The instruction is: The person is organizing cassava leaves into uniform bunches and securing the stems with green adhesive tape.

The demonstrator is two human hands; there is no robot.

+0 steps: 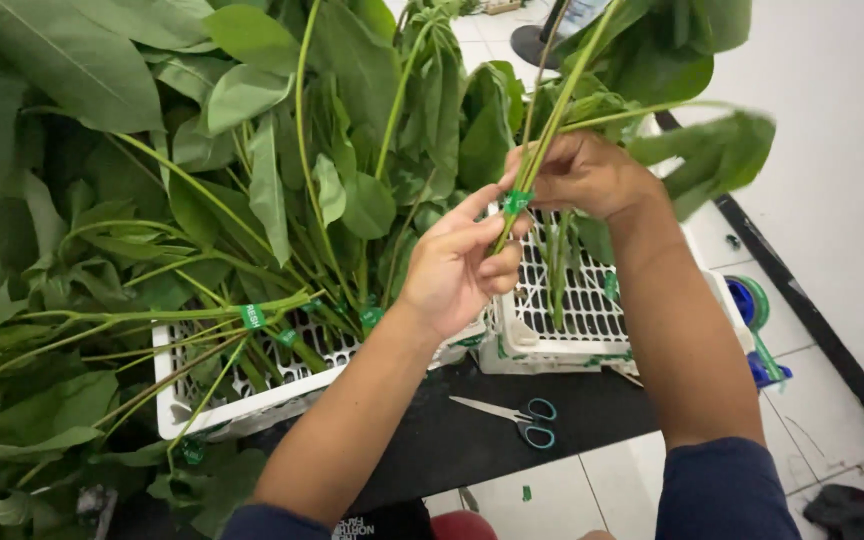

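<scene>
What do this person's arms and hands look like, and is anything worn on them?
Both hands are bare: the left hand and right hand show no gloves, rings or watch. The forearms are uncovered. Dark navy sleeves are pushed up towards the elbows, at the bottom edge of the view.

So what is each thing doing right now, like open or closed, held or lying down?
Left hand: fingers pinching green tape around stems.
Right hand: closed on the bunch.
Leafy bunch: held up, being taped.
Scissors: lying slightly open on the dark table.
White baskets: on the table, holding taped bunches.
Tape dispenser: beside the baskets, untouched.
</scene>
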